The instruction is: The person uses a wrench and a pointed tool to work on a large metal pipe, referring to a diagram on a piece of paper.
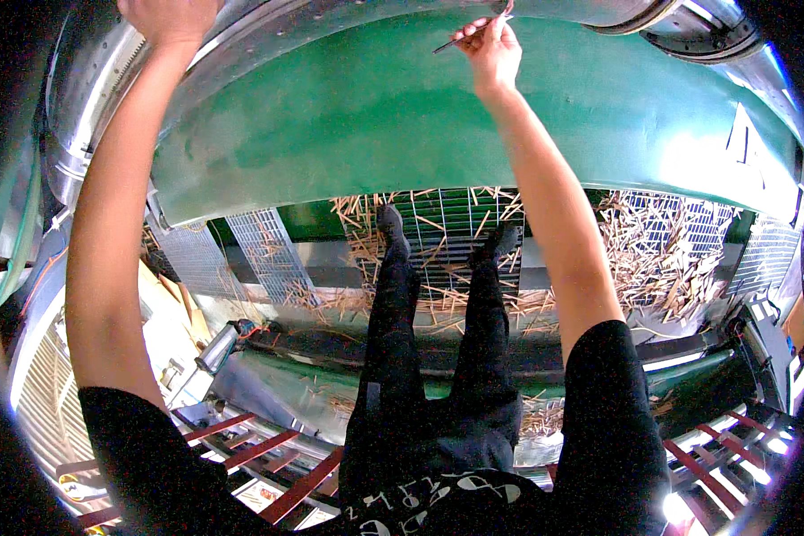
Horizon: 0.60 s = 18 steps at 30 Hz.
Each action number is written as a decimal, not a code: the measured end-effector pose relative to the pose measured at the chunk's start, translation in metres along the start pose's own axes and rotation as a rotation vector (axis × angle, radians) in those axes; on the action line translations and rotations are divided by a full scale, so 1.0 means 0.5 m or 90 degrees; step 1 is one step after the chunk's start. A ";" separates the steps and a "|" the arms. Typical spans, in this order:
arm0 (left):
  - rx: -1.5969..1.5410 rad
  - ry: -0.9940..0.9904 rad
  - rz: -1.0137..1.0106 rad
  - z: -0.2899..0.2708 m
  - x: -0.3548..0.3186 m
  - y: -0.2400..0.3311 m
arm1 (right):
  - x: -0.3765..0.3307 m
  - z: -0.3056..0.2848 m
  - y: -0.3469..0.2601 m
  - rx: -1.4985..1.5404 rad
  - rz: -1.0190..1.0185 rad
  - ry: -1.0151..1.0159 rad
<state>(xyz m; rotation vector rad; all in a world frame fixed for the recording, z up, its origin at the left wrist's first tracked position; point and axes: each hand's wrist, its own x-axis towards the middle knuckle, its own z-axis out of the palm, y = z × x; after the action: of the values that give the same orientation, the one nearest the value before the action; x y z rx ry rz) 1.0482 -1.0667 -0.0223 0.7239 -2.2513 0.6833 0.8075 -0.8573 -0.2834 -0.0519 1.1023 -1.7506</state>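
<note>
Reaching up with both arms, the person works at the top edge of a large curved green machine housing [402, 116]. The right hand [489, 46] has its fingers pinched together on a thin dark rod-like tool [460, 36], whose tip slants down and to the left over the green surface. The left hand [171, 18] presses against the shiny metal rim [107, 80] above the housing; whether it grips anything cannot be told. Below, the person's feet stand on a metal grating [447, 223] strewn with pale wood slivers [652, 259].
</note>
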 end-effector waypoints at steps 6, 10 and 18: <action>-0.048 -0.222 -0.093 -0.034 0.014 0.019 | -0.007 0.007 -0.025 0.082 0.066 -0.121; -0.042 -0.217 -0.058 -0.030 0.016 0.007 | -0.015 0.028 -0.016 0.159 0.110 -0.112; 0.060 -0.090 -0.004 0.002 -0.011 -0.038 | -0.005 0.019 0.002 0.125 0.177 -0.207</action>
<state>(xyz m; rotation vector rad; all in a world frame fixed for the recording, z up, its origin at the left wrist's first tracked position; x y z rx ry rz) 1.0636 -1.0791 -0.0220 0.8473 -2.3560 0.7602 0.8141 -0.8613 -0.2774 -0.0577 0.6648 -1.5268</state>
